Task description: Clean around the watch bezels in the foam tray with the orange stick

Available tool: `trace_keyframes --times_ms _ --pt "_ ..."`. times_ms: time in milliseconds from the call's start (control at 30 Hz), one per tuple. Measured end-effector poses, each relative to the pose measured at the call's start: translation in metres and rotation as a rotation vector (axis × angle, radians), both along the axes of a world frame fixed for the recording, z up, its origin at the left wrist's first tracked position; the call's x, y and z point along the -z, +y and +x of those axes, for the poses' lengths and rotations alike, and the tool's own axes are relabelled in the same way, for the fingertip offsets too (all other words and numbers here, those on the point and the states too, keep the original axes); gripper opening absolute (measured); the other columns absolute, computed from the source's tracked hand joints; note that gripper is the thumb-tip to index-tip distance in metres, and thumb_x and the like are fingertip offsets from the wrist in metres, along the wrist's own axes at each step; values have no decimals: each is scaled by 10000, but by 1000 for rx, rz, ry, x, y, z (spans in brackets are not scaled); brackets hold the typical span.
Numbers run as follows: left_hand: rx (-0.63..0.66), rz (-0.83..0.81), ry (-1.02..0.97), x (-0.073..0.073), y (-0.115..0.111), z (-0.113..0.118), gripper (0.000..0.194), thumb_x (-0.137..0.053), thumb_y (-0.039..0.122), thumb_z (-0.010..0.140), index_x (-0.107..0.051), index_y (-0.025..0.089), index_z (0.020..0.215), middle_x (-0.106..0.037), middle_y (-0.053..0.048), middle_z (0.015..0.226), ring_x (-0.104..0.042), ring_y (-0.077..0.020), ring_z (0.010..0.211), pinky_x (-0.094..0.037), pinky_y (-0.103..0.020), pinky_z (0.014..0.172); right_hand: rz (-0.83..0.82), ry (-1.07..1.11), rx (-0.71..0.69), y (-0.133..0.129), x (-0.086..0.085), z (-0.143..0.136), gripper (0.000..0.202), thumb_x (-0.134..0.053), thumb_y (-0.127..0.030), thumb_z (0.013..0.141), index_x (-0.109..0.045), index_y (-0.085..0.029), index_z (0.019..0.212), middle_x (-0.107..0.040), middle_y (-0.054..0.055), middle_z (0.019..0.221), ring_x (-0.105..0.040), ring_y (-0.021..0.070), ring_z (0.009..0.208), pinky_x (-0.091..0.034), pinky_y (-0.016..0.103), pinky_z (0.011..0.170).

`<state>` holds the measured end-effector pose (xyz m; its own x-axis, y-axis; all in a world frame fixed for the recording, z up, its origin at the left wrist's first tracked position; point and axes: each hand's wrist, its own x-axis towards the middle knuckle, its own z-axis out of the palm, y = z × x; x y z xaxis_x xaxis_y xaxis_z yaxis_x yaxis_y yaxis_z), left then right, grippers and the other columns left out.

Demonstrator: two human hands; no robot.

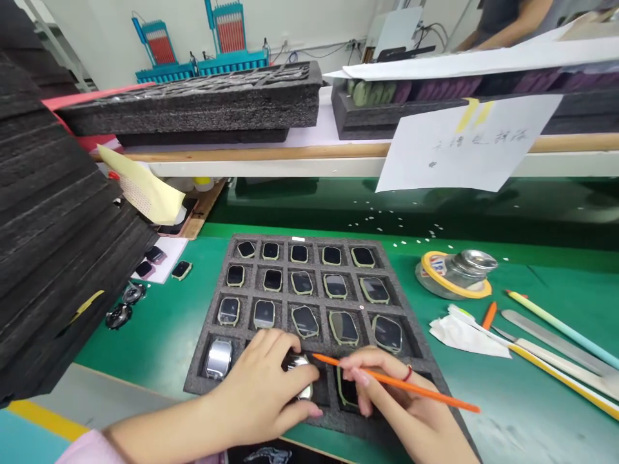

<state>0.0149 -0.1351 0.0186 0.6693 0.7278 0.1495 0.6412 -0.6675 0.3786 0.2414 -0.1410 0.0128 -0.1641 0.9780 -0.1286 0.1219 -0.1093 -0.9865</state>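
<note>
A black foam tray (324, 422) lies on the green table with rows of square smartwatch cases, mostly dark-faced with pale green frames. My left hand (264, 380) is closed on a shiny smartwatch case (305, 390) over the front row, fingers and thumb around its edges. Pinched in my right hand (394, 390) is a slim orange stick (430, 390), its pointed tip close to the upper right of that case; whether it touches I cannot tell. Another smartwatch (347, 388) sits in the compartment beneath my right fingers, partly hidden. A silvery-faced smartwatch (219, 359) rests in the front left compartment.
On the right stand a glass jar (464, 274) with a metal cap, a crumpled tissue (467, 332), and tweezers (556, 338) among slim tools. Stacked black foam trays (58, 245) rise at left, near loose watches (118, 316). A shelf (271, 169) crosses behind; beyond it, a person's arm (520, 26).
</note>
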Motion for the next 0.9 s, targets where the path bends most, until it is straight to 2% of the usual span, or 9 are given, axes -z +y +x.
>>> trace_keyframes --times_ms 133,233,333,400,567,900 --pt "0 17 -117 -1 -4 -10 208 -611 343 958 -607 195 1104 -602 -109 1135 -579 -276 1006 -525 -436 832 76 15 22 -14 8 -6 328 -622 -511 932 -709 -222 804 -612 10 609 -604 146 550 -530 254 588" --pt "-3 125 -168 2 -6 -10 177 -573 326 988 -626 182 1074 -635 -110 1133 -607 -262 1007 -553 -403 834 113 46 96 -16 12 -11 285 -597 -462 967 -678 -221 841 -671 22 709 -651 139 607 -551 228 615" --pt "-21 195 -164 5 -7 -8 166 -588 318 982 -640 184 1064 -653 -115 1132 -628 -267 1003 -575 -398 821 208 61 80 -14 13 -14 227 -567 -395 997 -660 -230 872 -692 17 741 -687 129 665 -566 193 638" --pt "-34 134 -175 7 -7 -8 197 -600 346 976 -623 196 1101 -657 -110 1145 -630 -271 1028 -579 -418 856 294 48 49 -12 13 -15 205 -532 -343 1018 -638 -240 877 -685 4 734 -678 112 670 -554 165 623" --pt "-118 -96 -219 8 -8 -11 444 -626 484 942 -486 194 1248 -673 -105 1162 -622 -266 1111 -571 -427 939 381 -16 8 -12 15 -15 135 -513 -248 1021 -580 -249 905 -660 -26 739 -653 85 673 -544 144 648" --pt "-133 -133 -203 10 -9 -10 468 -678 439 921 -449 226 1269 -655 -86 1198 -597 -268 1151 -542 -442 973 409 -47 -38 -13 13 -14 117 -513 -188 1008 -572 -247 926 -661 -36 775 -661 74 725 -535 142 694"
